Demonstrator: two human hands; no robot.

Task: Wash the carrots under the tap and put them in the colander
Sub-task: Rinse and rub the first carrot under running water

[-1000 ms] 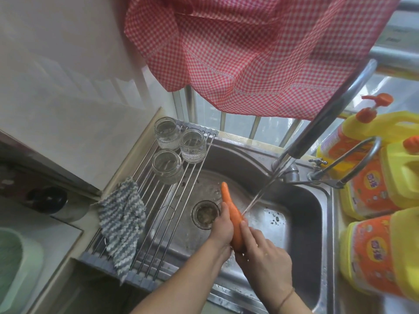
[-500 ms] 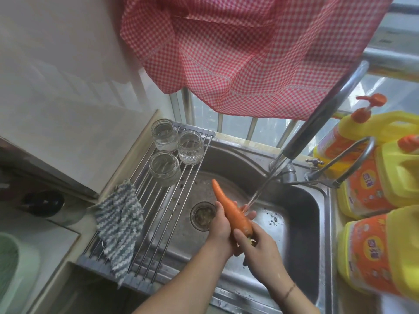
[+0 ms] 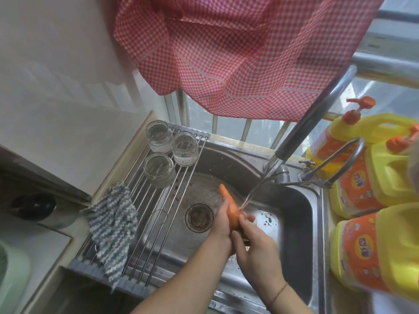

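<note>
Both of my hands are over the steel sink (image 3: 301, 223), wrapped around one carrot (image 3: 231, 206). My left hand (image 3: 221, 225) curls about the carrot's lower half from the drain side, fingers closed on it. My right hand (image 3: 256, 245) grips the thick end from the opposite side, thumb and fingers folded round it, with a thin band on that wrist. The carrot points its narrow tip up and away from me, toward the back wall of the sink, and sits just beside the drain (image 3: 199, 217), on the side nearer the tap (image 3: 310, 118). A thin stream of water (image 3: 254, 189) runs from the tap's spout and strikes the carrot's middle, just above my right fingers.

Across the sink's left part lies a roll-up rack (image 3: 158, 209) of metal rods. Three empty glass jars (image 3: 158, 169) stand on the far end of that rack, close together, and a blue-and-white knitted cloth (image 3: 112, 225) drapes over its outer edge, well apart from the drain. Beyond the sink's right rim stand yellow detergent bottles (image 3: 381, 248) with orange labels and caps, crowded against one another. A red checked curtain (image 3: 238, 53) hangs above the back of the sink, in front of the window bars. I cannot make out a colander for certain anywhere around the sink.
</note>
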